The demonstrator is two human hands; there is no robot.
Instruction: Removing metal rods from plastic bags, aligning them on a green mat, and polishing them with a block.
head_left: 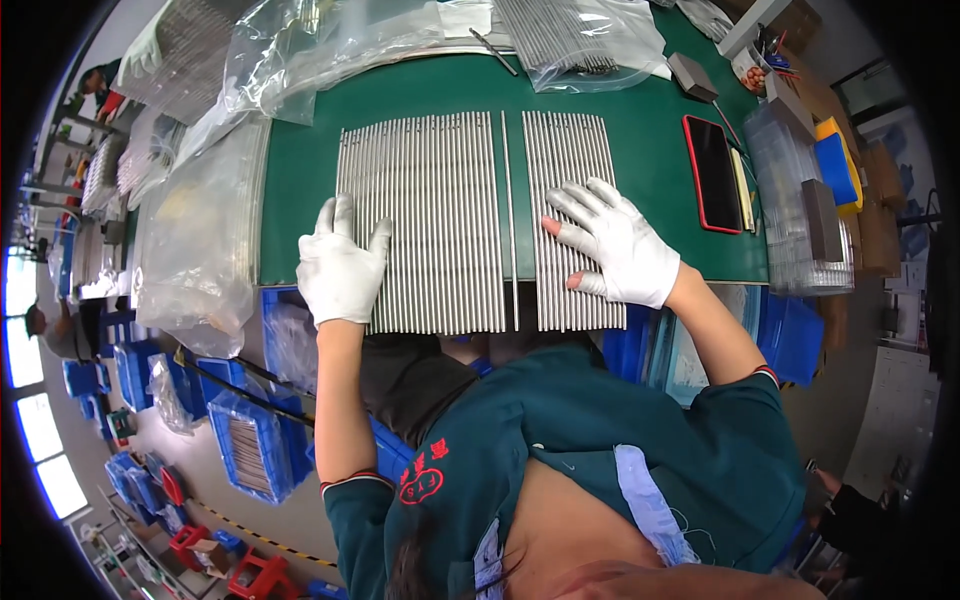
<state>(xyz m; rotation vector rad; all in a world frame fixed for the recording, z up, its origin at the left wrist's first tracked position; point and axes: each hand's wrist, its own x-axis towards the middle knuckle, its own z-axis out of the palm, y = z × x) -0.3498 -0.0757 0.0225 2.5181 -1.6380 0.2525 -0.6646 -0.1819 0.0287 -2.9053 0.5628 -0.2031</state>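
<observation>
Slim silvery metal rods lie side by side on the green table in two groups, their near ends reaching past its front edge. My left hand [342,272], in a white glove with greyed fingertips, rests at the left side of the wide group of rods [440,220], fingers and thumb apart. A single rod [509,200] lies by itself in the gap between the groups. Over the narrower group of rods [562,150] my right hand [628,252] lies with spread fingers. Its glove leaves the tips of the thumb and a finger bare.
Clear plastic bags with more rods [560,45] lie along the far side of the green table [400,95]. A red-edged phone [712,172] and a grey block [692,76] are at the right. Plastic sheeting [200,225] covers the left side. Blue crates [250,445] stand below.
</observation>
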